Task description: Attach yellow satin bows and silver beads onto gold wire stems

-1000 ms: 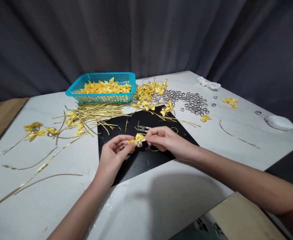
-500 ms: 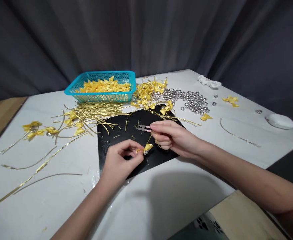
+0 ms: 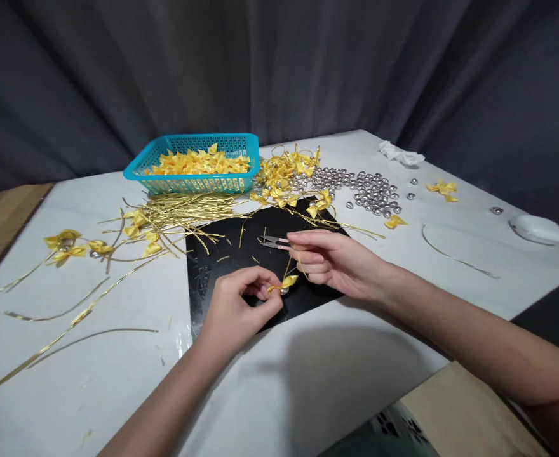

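My left hand is closed, thumb and fingertips pinching a yellow ribbon bow with a silver bead under it. A thin gold cord rises from the bow toward my right hand. That hand is closed around small thread snips, whose blades point left and stand slightly apart. Its lower fingers have a loop of the cord by them; how firmly they hold it is hidden. Both hands are over a black mat strewn with short cord clippings.
A blue basket of yellow bows stands at the back, a bundle of gold cords before it. Silver beads and finished-looking bow pieces lie right of it. Loose cords and bows lie left; a white dish sits far right.
My left hand has shifted slightly right with the bow, closer to the right hand. The right hand and snips have barely moved.
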Demonstrator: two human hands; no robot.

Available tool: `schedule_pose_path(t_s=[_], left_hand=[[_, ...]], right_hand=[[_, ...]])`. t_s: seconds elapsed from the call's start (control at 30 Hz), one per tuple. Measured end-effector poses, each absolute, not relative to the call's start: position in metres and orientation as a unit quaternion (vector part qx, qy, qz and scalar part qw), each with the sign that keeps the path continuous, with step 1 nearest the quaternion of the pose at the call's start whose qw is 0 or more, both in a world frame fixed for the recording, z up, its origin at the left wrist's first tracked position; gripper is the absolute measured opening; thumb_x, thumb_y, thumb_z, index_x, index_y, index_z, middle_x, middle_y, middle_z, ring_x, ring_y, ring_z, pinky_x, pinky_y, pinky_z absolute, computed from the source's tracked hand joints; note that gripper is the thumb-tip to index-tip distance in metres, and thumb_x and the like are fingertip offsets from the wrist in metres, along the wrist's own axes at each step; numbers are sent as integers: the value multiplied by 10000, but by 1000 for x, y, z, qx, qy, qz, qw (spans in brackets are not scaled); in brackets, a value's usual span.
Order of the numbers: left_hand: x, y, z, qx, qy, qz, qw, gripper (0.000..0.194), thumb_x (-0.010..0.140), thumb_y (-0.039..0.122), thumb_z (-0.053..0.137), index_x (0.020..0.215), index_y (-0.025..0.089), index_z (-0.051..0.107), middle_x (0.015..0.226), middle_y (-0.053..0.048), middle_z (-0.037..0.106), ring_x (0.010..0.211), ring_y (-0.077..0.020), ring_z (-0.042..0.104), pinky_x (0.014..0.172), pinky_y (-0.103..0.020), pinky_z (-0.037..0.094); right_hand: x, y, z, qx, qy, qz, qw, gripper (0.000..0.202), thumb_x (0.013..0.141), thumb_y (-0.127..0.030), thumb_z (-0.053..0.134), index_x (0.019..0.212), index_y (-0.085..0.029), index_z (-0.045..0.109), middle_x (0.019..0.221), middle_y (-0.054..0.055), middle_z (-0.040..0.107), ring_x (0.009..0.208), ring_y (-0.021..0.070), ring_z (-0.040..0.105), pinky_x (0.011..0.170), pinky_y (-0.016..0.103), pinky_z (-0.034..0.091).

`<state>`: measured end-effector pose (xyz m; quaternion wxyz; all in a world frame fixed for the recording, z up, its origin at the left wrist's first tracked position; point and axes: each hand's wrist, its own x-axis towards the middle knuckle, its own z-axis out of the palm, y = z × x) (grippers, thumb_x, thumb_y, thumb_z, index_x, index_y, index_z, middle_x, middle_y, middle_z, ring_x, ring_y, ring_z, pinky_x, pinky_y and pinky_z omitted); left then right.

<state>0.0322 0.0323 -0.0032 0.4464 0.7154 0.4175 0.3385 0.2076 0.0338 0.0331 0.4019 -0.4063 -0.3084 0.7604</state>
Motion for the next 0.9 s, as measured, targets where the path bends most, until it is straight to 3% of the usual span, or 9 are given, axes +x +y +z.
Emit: schedule_pose_path(t_s=[0.1,0.2,0.27,0.37,0.5,0.63,0.77,0.9], left_hand=[[33,37,-3,655,426,340,523,30,653,163,601,669,151,624,625,9,611,565,-86,532,551,-182,443],[33,41,0,600,432,361,568,54,647,200,631,663,151,612,612,15,605,572,-83,527,554,-174,435],[33,42,3,577,440,370,580,77,640,213,650,653,147,611,587,20,600,558,-78,521,549,-169,428],[30,44,3,539,441,384,606,96,640,214,674,649,142,610,583,27,603,556,-71,524,564,-163,429],[26,45,0,475,427,409,651,86,656,196,682,674,154,610,607,41,611,580,-68,547,595,-160,435],[25,45,-1,483,411,408,657,74,670,186,686,684,153,622,617,42,614,586,-66,543,592,-157,425],[24,45,-1,496,404,401,655,89,683,187,684,661,148,607,596,43,603,577,-66,530,585,-162,414],[23,45,-1,498,405,399,655,129,676,196,692,630,149,581,576,42,592,569,-73,522,580,-174,406]], right_hand=[[211,35,31,-437,-377,725,376,380,812,-313,608,596,-179,326,474,-104,263,398,15,104,347,158,74],[212,35,32,-487,-440,684,319,446,666,-301,760,605,-186,334,448,-123,265,387,6,126,339,160,75],[210,35,33,-511,-460,660,303,466,612,-299,795,621,-190,343,458,-119,339,379,4,170,323,154,112],[209,36,33,-531,-497,618,298,450,607,-344,790,646,-189,368,540,-76,490,399,13,292,316,140,199],[209,37,28,-531,-549,574,295,440,595,-325,794,644,-182,381,552,-80,482,435,13,369,336,108,263],[208,36,23,-505,-548,580,328,433,625,-333,767,665,-182,363,748,-19,604,482,15,429,359,111,324],[205,34,20,-485,-551,584,347,436,625,-332,767,668,-182,359,712,-35,567,469,10,401,377,118,337],[203,32,20,-497,-557,575,334,429,627,-343,770,670,-190,372,542,-97,423,429,19,340,373,130,294]])
